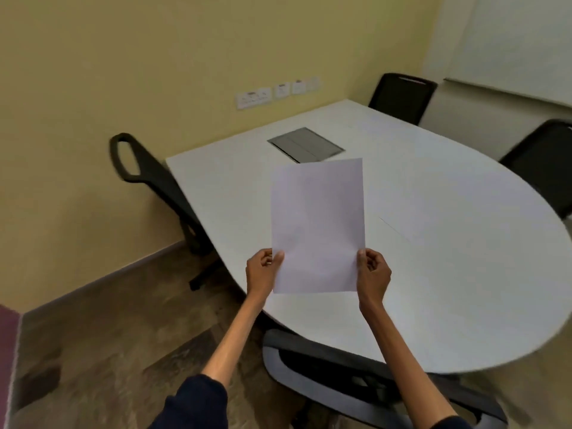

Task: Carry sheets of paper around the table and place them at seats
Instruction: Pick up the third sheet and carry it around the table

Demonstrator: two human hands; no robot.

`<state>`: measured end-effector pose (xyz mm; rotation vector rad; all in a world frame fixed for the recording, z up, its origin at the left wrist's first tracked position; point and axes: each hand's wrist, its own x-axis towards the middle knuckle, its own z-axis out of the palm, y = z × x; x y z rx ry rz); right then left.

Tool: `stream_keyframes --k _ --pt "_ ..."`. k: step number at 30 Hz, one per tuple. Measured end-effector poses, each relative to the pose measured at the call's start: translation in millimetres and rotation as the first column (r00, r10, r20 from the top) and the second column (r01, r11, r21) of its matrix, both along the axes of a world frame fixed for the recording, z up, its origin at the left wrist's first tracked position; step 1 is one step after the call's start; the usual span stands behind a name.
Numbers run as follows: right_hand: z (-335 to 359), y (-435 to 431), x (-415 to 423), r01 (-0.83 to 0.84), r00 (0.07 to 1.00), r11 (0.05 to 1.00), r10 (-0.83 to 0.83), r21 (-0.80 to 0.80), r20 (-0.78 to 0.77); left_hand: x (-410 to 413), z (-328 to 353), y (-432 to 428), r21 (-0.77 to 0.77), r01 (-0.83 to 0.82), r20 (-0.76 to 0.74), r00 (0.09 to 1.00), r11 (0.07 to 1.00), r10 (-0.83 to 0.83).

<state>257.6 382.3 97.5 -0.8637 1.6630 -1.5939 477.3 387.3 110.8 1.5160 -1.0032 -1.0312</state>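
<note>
head view: you look down along your two bare forearms at a white table (433, 243) with a rounded end, set against a yellow wall.
paper: the white paper (317, 224) is in the air in front of you, over the table's near left part. it is held in portrait, slightly tilted, with its blank face towards you. you cannot tell whether it is one sheet or a thin stack.
left hand: your left hand (261, 269) pinches the paper's left edge near the bottom corner. the thumb (277, 257) lies across the front and the other fingers are curled in behind.
right hand: your right hand (373, 270) pinches the right edge at about the same height, thumb on the front and fingers curled behind.
grip: both hands are clamped on the paper, one at each side, with the sheet's width between them.
near chair: a black near chair (325, 360) stands just below your arms, its back against the table's rounded edge.
left chair: a black left chair (148, 168) stands at the table's left side.
far chairs: a far chair (400, 97) stands at the far end, and a right chair (544, 162) at the right edge.
hatch: a grey hatch (305, 144) sits flush in the table top, just beyond the paper's upper edge.
sockets: white sockets (275, 91) run in a row on the wall above the table's far corner.
sleeve: a dark sleeve (198, 404) covers your left upper arm.
</note>
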Motion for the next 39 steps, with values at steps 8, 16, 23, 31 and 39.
stream_keyframes --k 8,16,23,31,39 --pt "-32.5 -4.3 -77.4 0.159 0.987 0.966 -0.149 0.206 -0.063 -60.8 -40.4 -55.0 0.134 0.311 -0.001 0.949 0.941 -0.314" --pt "-70.4 -0.3 -103.7 0.176 0.981 0.883 -0.123 0.435 -0.148 -78.6 -90.3 -76.7 0.313 0.384 0.043 0.908 0.869 -0.417" --pt "-113.1 -7.8 -104.5 0.191 0.98 0.806 -0.123 0.56 -0.157 -88.9 -129.1 -84.0 0.42 0.337 0.107 0.904 0.843 -0.414" --pt "-149.3 -12.4 -117.6 0.175 0.979 0.74 -0.061 0.65 -0.194 -110.9 -167.3 -89.5 0.526 0.273 0.162 0.897 0.805 -0.41" --pt "-165.7 -7.9 -119.6 0.121 0.958 0.725 0.093 0.678 -0.271 -117.9 -179.9 -89.3 0.59 0.209 0.287 0.848 0.78 -0.445"
